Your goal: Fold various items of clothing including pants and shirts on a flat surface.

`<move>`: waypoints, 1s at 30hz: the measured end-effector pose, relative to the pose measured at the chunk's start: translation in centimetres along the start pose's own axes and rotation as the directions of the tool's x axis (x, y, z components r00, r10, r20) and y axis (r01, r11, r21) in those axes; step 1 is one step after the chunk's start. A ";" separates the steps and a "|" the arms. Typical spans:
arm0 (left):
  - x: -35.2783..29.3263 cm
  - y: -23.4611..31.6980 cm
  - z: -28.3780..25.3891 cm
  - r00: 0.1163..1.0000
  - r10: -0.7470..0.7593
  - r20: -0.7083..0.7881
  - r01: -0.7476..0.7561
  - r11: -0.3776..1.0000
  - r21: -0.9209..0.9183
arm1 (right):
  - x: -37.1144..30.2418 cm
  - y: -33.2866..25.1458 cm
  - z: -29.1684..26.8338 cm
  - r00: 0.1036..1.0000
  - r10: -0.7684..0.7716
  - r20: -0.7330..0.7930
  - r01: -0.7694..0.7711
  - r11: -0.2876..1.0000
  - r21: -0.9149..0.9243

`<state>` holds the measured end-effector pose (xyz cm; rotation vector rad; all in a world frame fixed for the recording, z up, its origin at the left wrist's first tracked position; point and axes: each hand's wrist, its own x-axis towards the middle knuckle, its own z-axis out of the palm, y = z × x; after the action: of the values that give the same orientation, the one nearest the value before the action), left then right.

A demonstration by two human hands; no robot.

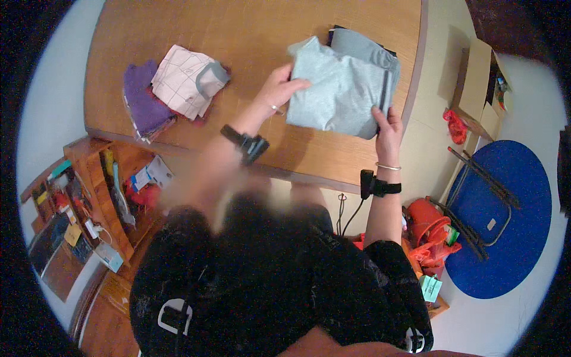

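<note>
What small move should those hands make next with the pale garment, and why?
Perhaps shift the pale garment slightly right, to line it up with the grey clothing behind it. The left hand and right hand hold its opposite sides, and it overlaps that clothing but juts out to its left. Whether it rests there is hard to tell.

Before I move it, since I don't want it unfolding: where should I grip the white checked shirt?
Probably the grey trim at its right edge, coming low from the right, pinching its folded layers: the white checked shirt lies flat, and its left edge overlaps the purple garment, which might drag along.
</note>
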<state>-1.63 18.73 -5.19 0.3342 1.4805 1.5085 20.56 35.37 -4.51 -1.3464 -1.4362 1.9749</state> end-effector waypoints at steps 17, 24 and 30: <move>-3.3 -10.3 -3.6 0.988 0.033 -0.153 0.034 0.909 0.415 | 5.1 0.9 -1.3 0.746 -0.612 0.263 0.455 0.181 -0.872; -8.9 -13.0 -17.0 0.843 0.404 -0.355 0.198 0.380 0.904 | 7.1 4.1 -1.3 0.792 -0.423 0.441 0.486 0.000 -0.874; -8.3 -3.9 -19.3 0.716 0.503 -0.485 0.448 0.203 0.871 | 4.2 3.5 -0.6 0.806 -0.533 0.256 0.424 0.219 -0.879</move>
<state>-10.32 -0.28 -9.52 0.5519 3.0817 0.3070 19.85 37.28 -9.66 -1.0100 -2.6674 0.5546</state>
